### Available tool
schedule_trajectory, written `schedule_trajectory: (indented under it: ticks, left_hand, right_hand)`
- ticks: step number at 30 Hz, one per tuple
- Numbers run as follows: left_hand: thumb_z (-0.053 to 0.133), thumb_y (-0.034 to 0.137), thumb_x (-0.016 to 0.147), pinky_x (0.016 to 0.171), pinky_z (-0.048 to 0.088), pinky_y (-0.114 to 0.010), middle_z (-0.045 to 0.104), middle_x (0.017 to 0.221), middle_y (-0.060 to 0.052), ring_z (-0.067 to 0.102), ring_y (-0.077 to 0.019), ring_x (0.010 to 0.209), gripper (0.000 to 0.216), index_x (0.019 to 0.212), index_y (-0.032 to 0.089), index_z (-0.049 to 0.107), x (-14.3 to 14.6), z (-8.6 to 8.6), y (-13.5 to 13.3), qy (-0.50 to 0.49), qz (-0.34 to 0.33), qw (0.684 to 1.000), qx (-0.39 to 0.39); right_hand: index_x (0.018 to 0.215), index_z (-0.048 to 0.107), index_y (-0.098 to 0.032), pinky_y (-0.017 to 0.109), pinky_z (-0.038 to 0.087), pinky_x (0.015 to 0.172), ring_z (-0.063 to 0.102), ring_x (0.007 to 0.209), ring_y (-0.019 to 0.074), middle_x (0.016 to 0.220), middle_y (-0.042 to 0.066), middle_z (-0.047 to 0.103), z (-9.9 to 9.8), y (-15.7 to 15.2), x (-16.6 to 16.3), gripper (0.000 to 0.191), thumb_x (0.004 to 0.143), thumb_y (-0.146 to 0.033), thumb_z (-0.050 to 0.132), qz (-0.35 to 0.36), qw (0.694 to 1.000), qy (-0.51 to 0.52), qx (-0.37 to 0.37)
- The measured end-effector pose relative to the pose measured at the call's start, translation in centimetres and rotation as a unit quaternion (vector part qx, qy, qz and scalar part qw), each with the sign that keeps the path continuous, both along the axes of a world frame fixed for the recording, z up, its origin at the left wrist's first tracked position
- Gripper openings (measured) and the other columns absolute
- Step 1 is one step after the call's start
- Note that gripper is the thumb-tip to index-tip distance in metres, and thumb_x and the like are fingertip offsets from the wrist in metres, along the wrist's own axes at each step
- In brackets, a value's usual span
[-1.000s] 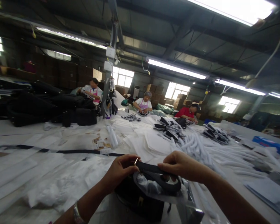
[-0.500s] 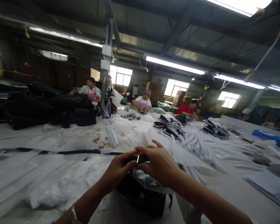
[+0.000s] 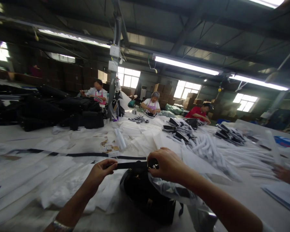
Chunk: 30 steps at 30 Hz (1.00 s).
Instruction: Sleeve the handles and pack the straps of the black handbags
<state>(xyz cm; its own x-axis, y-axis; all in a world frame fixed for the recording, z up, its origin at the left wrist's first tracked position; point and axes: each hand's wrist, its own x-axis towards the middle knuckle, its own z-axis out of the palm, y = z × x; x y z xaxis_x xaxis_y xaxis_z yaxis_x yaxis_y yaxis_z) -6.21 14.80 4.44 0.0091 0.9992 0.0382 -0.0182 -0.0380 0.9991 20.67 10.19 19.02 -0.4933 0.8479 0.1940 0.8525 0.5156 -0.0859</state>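
A black handbag [image 3: 145, 196] with a gold-coloured clasp stands on the table in front of me. Above it, a black strap [image 3: 130, 165] is stretched sideways between my hands. My left hand [image 3: 100, 174] pinches the strap's left end between thumb and fingers. Closed round the strap's other part is my right hand [image 3: 168, 166], beside a shiny metal piece that looks like a buckle; its fingertips partly hide it. Clear plastic wrapping [image 3: 169, 188] lies over the bag's right side, under my right wrist.
White padded tubes [image 3: 203, 145] lie to the right, near piled black pieces [image 3: 178, 129]. Black bags [image 3: 43, 109] are heaped at left by a post [image 3: 113, 87]. A person's hand [image 3: 287, 175] reaches in at the right edge. Several co-workers sit across the table.
My hands were close together at the strap and its metal piece; now the left has drawn away leftward, pulling the strap straight. Another person's hand has appeared at the right edge.
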Motion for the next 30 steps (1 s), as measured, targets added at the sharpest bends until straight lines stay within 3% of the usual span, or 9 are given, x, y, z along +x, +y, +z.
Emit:
schedule_trajectory:
  ticks: [5,9,13,15,19,22,25,27,30]
  left_hand:
    - [0.081,0.059,0.054,0.072,0.056,-0.032,0.075,0.086,-0.008,0.069,-0.0273,0.089,0.058,0.09,0.015,0.074,-3.7,-4.3,0.5,0.021,0.094,0.995,-0.034]
    - [0.072,0.06,0.065,0.086,0.054,-0.041,0.077,0.092,-0.009,0.068,-0.0327,0.098,0.047,0.086,0.019,0.076,-4.3,-5.3,0.5,0.165,0.068,0.984,0.03]
    - [0.063,0.05,0.08,0.11,0.036,-0.048,0.069,0.123,-0.009,0.056,-0.0327,0.122,0.039,0.107,0.024,0.074,-1.0,-1.5,-0.3,0.288,0.057,0.934,0.206]
    - [0.056,0.045,0.089,0.11,0.036,-0.044,0.065,0.131,-0.008,0.054,-0.0284,0.125,0.042,0.123,0.024,0.066,1.5,1.5,-0.8,0.263,-0.015,0.931,0.254]
    - [0.047,0.041,0.096,0.098,0.046,-0.033,0.069,0.124,-0.007,0.063,-0.0243,0.113,0.039,0.125,0.022,0.064,5.8,5.7,-0.9,0.172,-0.219,0.925,0.259]
    - [0.055,0.041,0.092,0.086,0.049,-0.029,0.075,0.104,-0.007,0.067,-0.0238,0.097,0.034,0.108,0.018,0.073,7.1,6.1,-0.4,0.131,-0.276,0.926,0.222]
    - [0.064,0.043,0.087,0.081,0.049,-0.029,0.075,0.1,-0.007,0.067,-0.0235,0.093,0.034,0.105,0.016,0.073,7.2,5.3,0.0,0.061,-0.284,0.947,0.137]
    - [0.066,0.044,0.085,0.081,0.048,-0.028,0.075,0.1,-0.007,0.066,-0.0226,0.093,0.036,0.107,0.016,0.072,7.0,5.0,0.1,0.01,-0.282,0.955,0.092]
    - [0.069,0.043,0.083,0.081,0.047,-0.027,0.074,0.097,-0.006,0.064,-0.0212,0.092,0.037,0.107,0.016,0.072,6.9,5.1,-0.3,-0.015,-0.273,0.959,0.072]
  right_hand:
    - [0.089,0.07,-0.021,0.031,0.047,0.072,0.067,0.08,0.0223,0.086,0.004,0.073,-0.1,0.4,1.0,0.017,0.075,-0.03,0.069,0.0,0.997,0.05,-0.057]
    - [0.096,0.067,-0.021,0.028,0.049,0.073,0.066,0.083,0.0189,0.092,0.003,0.07,-0.4,1.0,1.8,0.02,0.078,-0.028,0.069,0.039,0.99,0.113,-0.073]
    - [0.113,0.066,-0.025,0.028,0.05,0.079,0.065,0.088,0.018,0.106,0.004,0.066,0.1,1.9,1.8,0.03,0.083,-0.023,0.068,0.118,0.983,0.11,-0.085]
    - [0.118,0.065,-0.028,0.029,0.05,0.084,0.065,0.093,0.0189,0.109,0.004,0.066,0.4,2.2,1.5,0.035,0.084,-0.021,0.067,0.159,0.979,0.094,-0.085]
    - [0.127,0.059,-0.03,0.032,0.05,0.089,0.065,0.101,0.0218,0.117,0.006,0.066,0.6,1.1,0.7,0.046,0.084,-0.016,0.068,0.162,0.98,0.11,-0.037]
    - [0.122,0.063,-0.025,0.033,0.05,0.086,0.065,0.101,0.0239,0.115,0.009,0.068,-0.6,-2.6,0.4,0.034,0.088,-0.021,0.064,0.071,0.977,0.191,0.064]
    - [0.093,0.071,-0.023,0.027,0.051,0.067,0.067,0.072,0.0183,0.082,0.005,0.071,-4.2,-6.7,0.4,0.021,0.094,-0.033,0.052,0.014,0.953,0.3,0.049]
    - [0.087,0.073,-0.022,0.024,0.05,0.057,0.065,0.057,0.0159,0.066,0.003,0.069,-7.4,-8.2,0.7,0.033,0.093,-0.046,0.051,-0.009,0.924,0.368,-0.106]
    - [0.108,0.071,-0.017,0.032,0.058,0.07,0.072,0.079,0.0236,0.094,0.011,0.075,-11.0,-7.6,1.7,0.056,0.086,-0.065,0.052,-0.11,0.792,0.55,-0.241]
